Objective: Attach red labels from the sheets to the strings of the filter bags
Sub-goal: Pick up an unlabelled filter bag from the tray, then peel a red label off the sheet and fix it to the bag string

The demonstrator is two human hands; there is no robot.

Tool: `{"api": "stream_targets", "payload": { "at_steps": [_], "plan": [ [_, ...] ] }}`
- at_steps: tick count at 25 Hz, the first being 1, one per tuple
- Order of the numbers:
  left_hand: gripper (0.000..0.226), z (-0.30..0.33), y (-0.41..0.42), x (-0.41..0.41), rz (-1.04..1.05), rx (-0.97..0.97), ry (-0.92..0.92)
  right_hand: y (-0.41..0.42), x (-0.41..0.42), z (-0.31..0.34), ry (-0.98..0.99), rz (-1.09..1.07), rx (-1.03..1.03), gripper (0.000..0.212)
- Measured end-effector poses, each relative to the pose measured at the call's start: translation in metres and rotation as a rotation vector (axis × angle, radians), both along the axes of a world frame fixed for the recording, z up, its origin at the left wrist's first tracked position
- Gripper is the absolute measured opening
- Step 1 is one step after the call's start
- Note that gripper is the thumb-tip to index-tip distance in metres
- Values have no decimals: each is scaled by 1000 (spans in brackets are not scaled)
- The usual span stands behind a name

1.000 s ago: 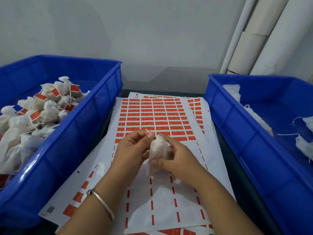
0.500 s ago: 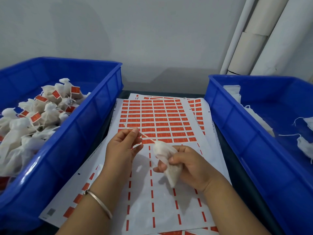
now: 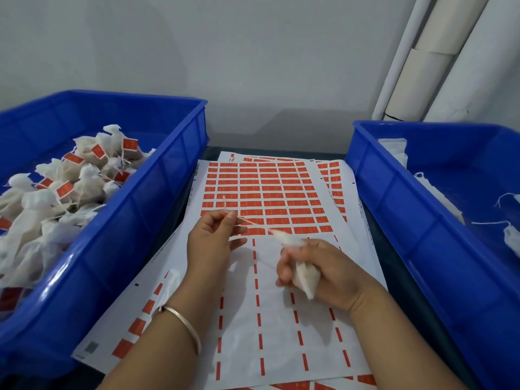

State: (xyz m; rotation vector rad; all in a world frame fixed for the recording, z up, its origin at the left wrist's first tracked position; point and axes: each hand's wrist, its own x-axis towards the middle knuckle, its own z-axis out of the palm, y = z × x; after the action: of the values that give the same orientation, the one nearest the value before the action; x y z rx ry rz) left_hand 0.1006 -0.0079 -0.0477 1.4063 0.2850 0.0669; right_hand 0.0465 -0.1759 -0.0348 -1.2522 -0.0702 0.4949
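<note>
- Right hand [image 3: 323, 273] at lower centre-right of the frame, fingers [image 3: 284, 266] curled round a white filter bag [image 3: 305, 277], bag's gathered neck poking out toward upper left.
- Left hand [image 3: 213, 240] just left of centre, thumb and forefinger pinching the string [image 3: 254, 223], other fingers loosely spread below.
- String drawn taut from the bag's neck up-left to the pinch, loose end sticking up above the left fingertips.
- Both hands hovering over the label sheet [image 3: 270, 319] lying at centre of the dark desk [image 3: 399, 277].
- Upper half of the sheet packed with rows of red labels [image 3: 267, 192]; lower half peeled, only thin red strips left.
- More sheets fanned out underneath, edges showing at top, right and lower left.
- Left blue bin [image 3: 118, 243] at the left edge, heaped with labelled filter bags [image 3: 64, 192], red tags showing.
- Right blue bin [image 3: 408, 220] at the right edge, a few flat white bags [image 3: 509, 237] with loose strings inside.
- Thin metal bangle [image 3: 183, 325] on the left wrist, bottom centre-left.
</note>
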Motion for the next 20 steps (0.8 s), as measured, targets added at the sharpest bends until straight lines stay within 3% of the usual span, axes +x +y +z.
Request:
{"api": "stream_targets", "payload": {
  "at_steps": [2,4,7,10,12,15,20],
  "plan": [
    [10,0,-3,-3,-30,45,-2,1,2,-1,-1,-175,171,15],
    [10,-1,-5,-6,-79,218,-51,0,5,-2,10,-365,213,15],
    [14,-2,-7,-13,-277,466,-186,2,8,-7,-47,-506,-32,21],
    [18,-2,-8,-21,-498,610,-363,10,6,-12,-176,-530,-422,18],
    [17,-1,-8,-24,-515,616,-420,12,4,-12,-269,-463,-608,22],
    [10,4,-6,-25,-532,483,-395,10,1,-10,-325,-286,-616,37],
    [11,3,-8,-28,-567,343,-383,15,-3,-13,-348,-128,-680,23]
  ]
}}
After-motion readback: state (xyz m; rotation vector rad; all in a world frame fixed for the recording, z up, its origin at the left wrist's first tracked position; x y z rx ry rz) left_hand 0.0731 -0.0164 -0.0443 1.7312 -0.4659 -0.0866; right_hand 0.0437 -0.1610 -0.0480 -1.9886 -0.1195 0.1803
